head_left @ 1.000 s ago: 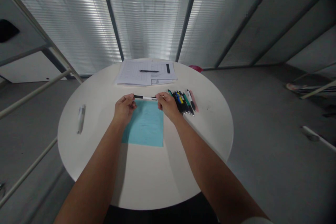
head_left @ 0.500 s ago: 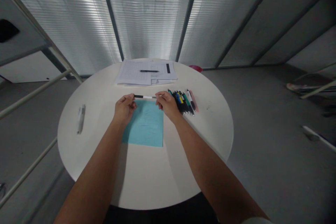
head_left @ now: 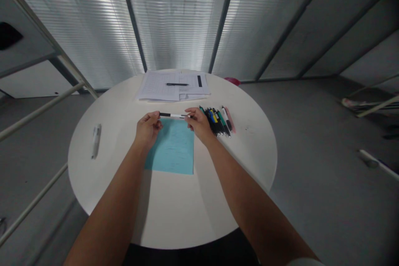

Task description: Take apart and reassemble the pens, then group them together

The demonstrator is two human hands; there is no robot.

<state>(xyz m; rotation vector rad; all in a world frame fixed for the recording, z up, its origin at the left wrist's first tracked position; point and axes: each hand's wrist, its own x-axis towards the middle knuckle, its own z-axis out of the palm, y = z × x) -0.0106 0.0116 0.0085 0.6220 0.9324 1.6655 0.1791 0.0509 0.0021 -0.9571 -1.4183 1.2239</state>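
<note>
A black-and-white pen (head_left: 174, 115) is held level above the far edge of a light-blue sheet of paper (head_left: 173, 149). My left hand (head_left: 149, 129) is closed, pinching the pen's black end between thumb and fingers. At the other end, my right hand (head_left: 199, 124) has its thumb on the pen, with the index finger raised a little above it. Part of the pen's dark right end shows between that thumb and finger. The blue sheet, with faint lines of marks on it, lies on the table below both hands.
Right of my right hand lies a row of several pens (head_left: 218, 120). A white pen (head_left: 96, 141) lies at the left of the round white table (head_left: 187, 212). Printed papers (head_left: 162, 87) with a black pen (head_left: 177, 84) on top lie at the back.
My right index finger has lifted slightly from the pen, so more of its dark right end shows. My left hand and the pen stay nearly where they were.
</note>
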